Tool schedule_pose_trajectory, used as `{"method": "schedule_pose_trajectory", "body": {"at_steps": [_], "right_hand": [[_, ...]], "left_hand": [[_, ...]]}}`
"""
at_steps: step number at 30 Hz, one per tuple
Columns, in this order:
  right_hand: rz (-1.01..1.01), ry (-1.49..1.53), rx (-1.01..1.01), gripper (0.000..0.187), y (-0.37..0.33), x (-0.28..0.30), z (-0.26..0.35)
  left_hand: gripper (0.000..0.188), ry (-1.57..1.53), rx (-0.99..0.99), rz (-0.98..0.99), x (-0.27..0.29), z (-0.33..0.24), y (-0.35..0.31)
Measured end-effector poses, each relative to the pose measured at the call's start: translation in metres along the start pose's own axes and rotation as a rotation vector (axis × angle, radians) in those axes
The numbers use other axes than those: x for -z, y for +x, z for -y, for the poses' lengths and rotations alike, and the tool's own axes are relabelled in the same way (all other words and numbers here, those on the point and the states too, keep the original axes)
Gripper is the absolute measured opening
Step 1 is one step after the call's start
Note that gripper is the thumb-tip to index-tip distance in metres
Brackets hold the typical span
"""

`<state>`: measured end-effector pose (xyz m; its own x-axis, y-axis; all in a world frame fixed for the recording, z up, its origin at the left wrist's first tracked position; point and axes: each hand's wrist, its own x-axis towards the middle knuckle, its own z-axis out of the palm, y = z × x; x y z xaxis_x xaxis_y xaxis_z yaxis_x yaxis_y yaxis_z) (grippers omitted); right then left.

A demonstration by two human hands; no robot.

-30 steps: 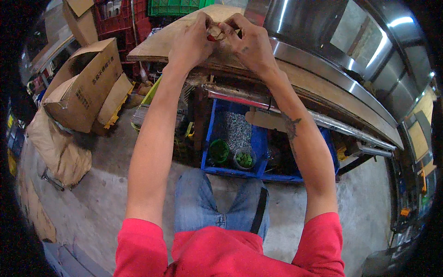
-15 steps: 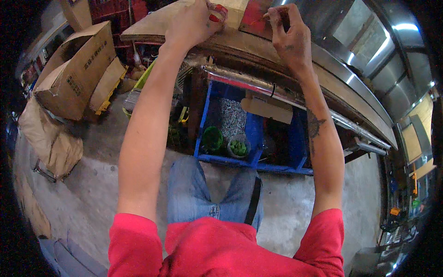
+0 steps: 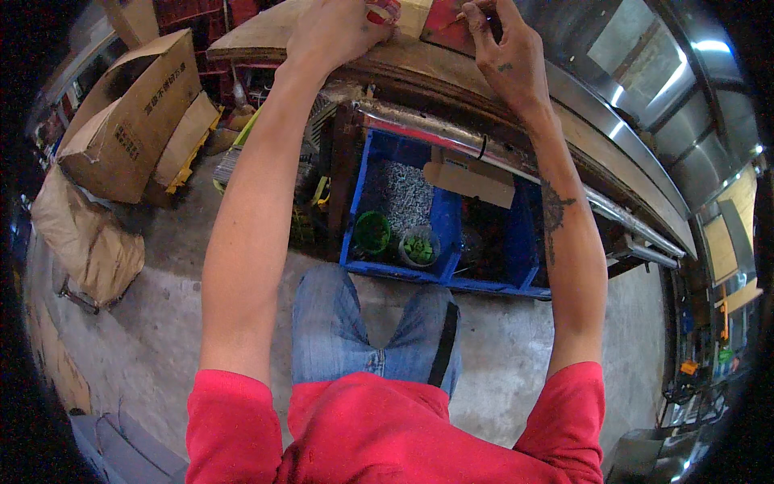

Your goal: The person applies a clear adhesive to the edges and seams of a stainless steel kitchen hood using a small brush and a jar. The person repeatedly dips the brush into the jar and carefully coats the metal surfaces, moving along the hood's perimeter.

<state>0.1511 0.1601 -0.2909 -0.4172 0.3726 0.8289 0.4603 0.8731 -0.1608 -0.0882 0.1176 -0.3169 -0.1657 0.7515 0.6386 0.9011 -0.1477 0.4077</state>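
Observation:
Both my arms reach forward over a wooden workbench (image 3: 250, 36). My left hand (image 3: 334, 32) is closed on a small red ring-shaped piece (image 3: 385, 11), whose kind I cannot make out. To its right, my right hand (image 3: 508, 56) pinches a thin, light-coloured stick-like piece (image 3: 460, 16) between thumb and fingers. Beneath those fingers lies a flat red plate (image 3: 448, 31) on the bench. The upper edge of the picture cuts off part of both hands.
Under the bench, a blue divided bin (image 3: 442, 282) holds small metal pieces, a green cup (image 3: 372, 232) and a clear cup of green pieces (image 3: 419, 246). A cardboard box (image 3: 133, 121) stands left, by a brown paper sack (image 3: 89, 234). A metal pipe (image 3: 419, 133) runs below the bench edge.
Both hands sit slightly higher in the picture, nearer its upper edge. Their grips look the same.

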Motion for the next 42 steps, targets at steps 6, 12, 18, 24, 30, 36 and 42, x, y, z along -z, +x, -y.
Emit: {"method": "schedule_pose_trajectory", "body": {"at_steps": [6, 12, 18, 24, 30, 36, 42], "right_hand": [[0.002, -0.013, 0.030, 0.013, 0.000, 0.001, -0.001], [0.005, -0.016, 0.069, 0.014, 0.001, 0.000, -0.004], [0.000, 0.001, 0.045, 0.014, 0.001, -0.003, -0.007], [0.037, -0.043, -0.032, 0.014, 0.001, 0.000, -0.003], [-0.247, 0.082, 0.078, 0.011, -0.002, -0.005, -0.003], [-0.156, 0.102, -0.032, 0.012, 0.003, -0.011, 0.019], [-0.098, 0.049, 0.151, 0.018, 0.014, -0.052, 0.011]], "left_hand": [[0.056, -0.027, 0.043, 0.049, 0.007, -0.007, -0.002], [0.054, 0.002, 0.044, 0.057, 0.007, -0.006, -0.002], [0.054, -0.001, 0.044, 0.052, 0.004, -0.004, 0.000], [0.055, -0.042, 0.034, 0.051, 0.012, -0.012, -0.008], [0.057, 0.059, -0.185, -0.170, -0.030, 0.034, 0.015], [0.054, -0.032, -0.169, -0.126, -0.029, 0.027, 0.012], [0.047, 0.014, -0.234, -0.213, -0.031, 0.028, 0.016]]}}
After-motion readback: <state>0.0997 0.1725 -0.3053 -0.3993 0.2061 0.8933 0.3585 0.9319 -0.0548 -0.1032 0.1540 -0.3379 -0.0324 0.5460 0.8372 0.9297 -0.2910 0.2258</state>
